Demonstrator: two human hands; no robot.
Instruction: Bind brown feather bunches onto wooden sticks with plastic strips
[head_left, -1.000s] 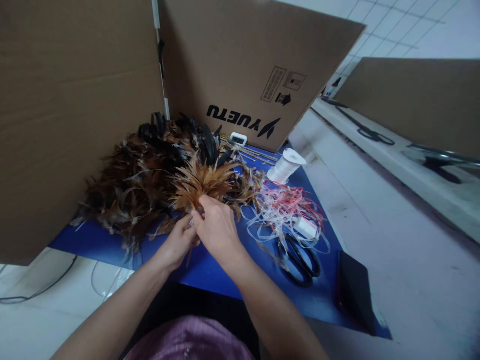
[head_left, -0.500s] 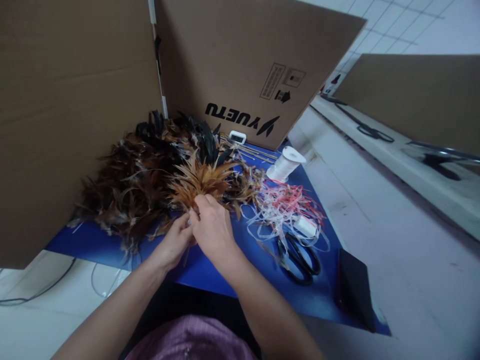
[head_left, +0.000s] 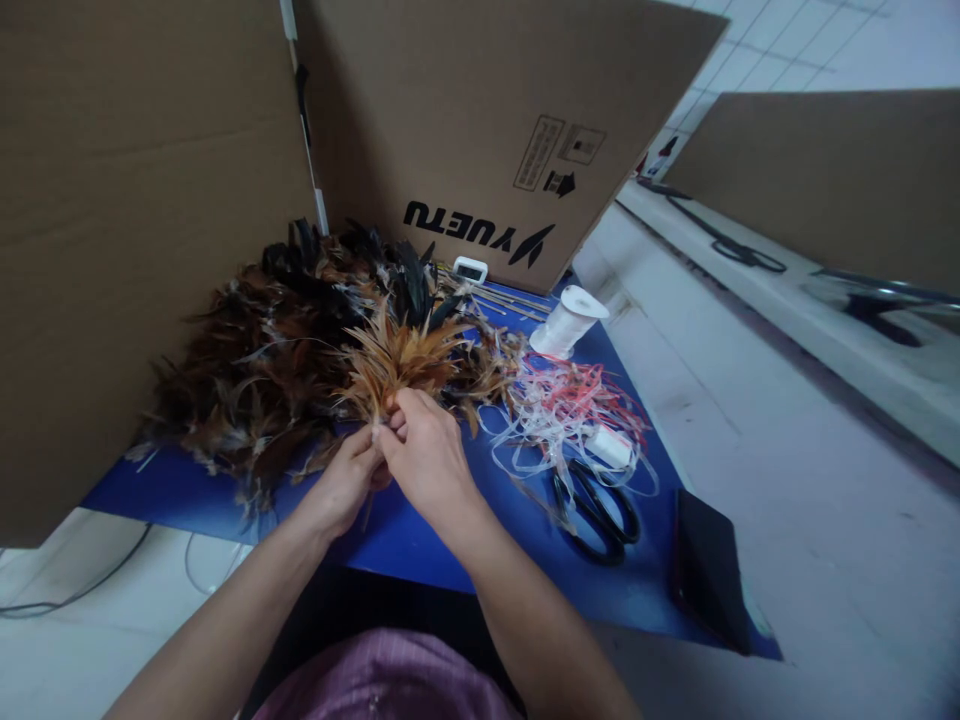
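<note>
Left hand [head_left: 345, 485] and right hand [head_left: 433, 447] pinch base of tan feather bunch [head_left: 405, 352], fanned toward twelve o'clock. Bunch looks gathered; any binding hidden. Brown-black feather heap [head_left: 251, 365], ten o'clock, seemingly left to sort.

The right hand [head_left: 429, 445] has spread its fingers [head_left: 412, 403] slightly

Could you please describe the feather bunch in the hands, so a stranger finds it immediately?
On the blue table, before the cardboard panel printed YUETU, lies a heap of mostly dark feathers. At its near side, the left hand and right hand meet, and the feather bunch fans out beyond them. Its golden-orange colour sets it apart from the darker ones behind it.
</note>
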